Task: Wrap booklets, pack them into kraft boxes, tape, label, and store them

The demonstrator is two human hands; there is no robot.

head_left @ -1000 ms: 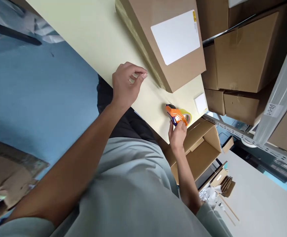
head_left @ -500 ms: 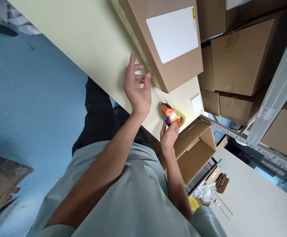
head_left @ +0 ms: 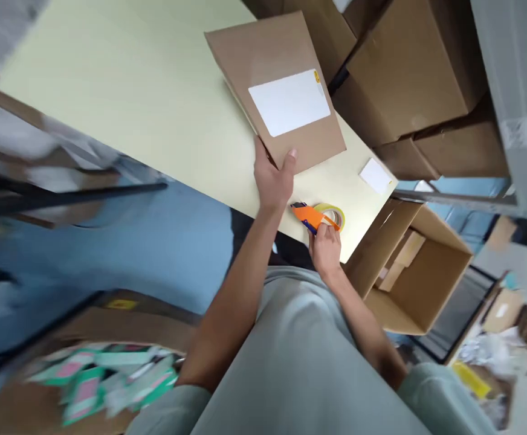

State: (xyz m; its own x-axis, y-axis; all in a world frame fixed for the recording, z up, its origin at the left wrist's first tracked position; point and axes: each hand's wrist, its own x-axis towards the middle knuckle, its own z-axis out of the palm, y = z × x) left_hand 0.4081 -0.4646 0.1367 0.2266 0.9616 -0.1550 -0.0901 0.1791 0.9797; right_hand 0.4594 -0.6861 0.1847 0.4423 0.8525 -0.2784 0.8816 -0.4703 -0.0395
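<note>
Already labelled: one box, corner clasped by left hand; tape dispenser, gripped in right hand; seams unclear.

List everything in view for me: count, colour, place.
Table: one, pale yellow, upper left
Labelled box: one, brown, upper centre
Tape dispenser: one, orange and blue, centre
Tape roll: one, yellow, at dispenser
Flat item: one, white, table's right end
Open carton: one, brown, beyond that end
Shelved cartons: several, brown, upper right
Post: one, grey, upper right
Packets: several, green and pink, lower left
Floor: one, blue, left
Clutter: uncounted, mixed, lower right
Shirt: one, grey-green, bottom
Left hand: one, bare, gripping labelled box
Right hand: one, bare, gripping tape dispenser
</note>
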